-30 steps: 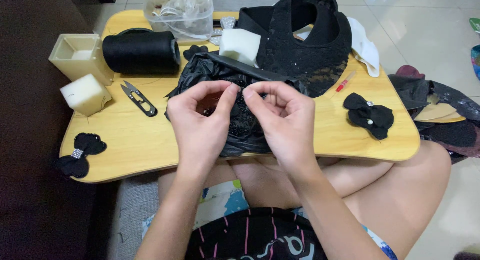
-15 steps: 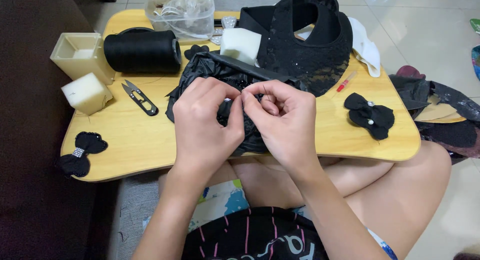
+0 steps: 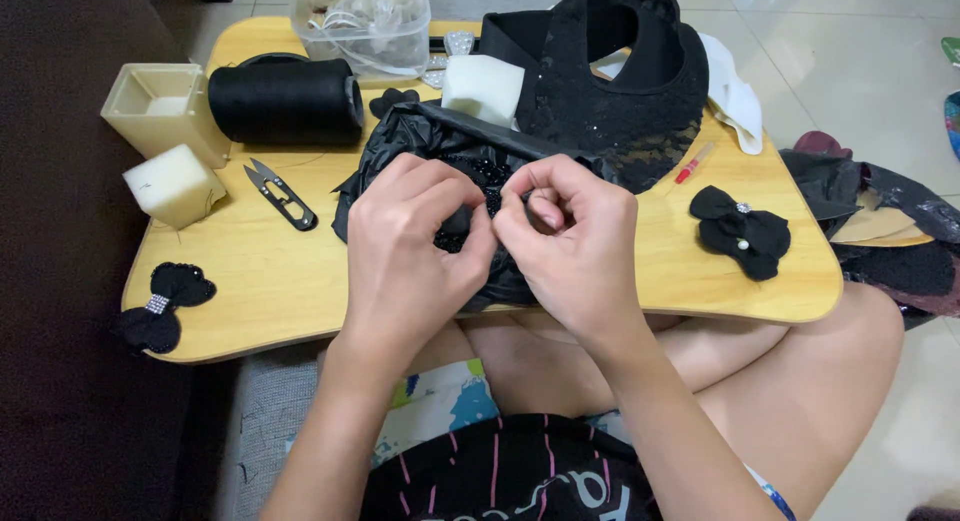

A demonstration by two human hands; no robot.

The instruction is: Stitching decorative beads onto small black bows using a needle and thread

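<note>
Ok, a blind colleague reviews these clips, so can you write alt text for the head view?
Two bare hands, left hand and right hand, pinch a small black beaded piece together over a black plastic bag on a low wooden lap table. Around them lie thread snips, a black thread spool, foam blocks and black bows.

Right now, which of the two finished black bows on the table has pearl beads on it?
The black bow at the right, beside the red pen. It carries pale pearls; the bow at the left edge has a sparkly silver band instead.
</note>
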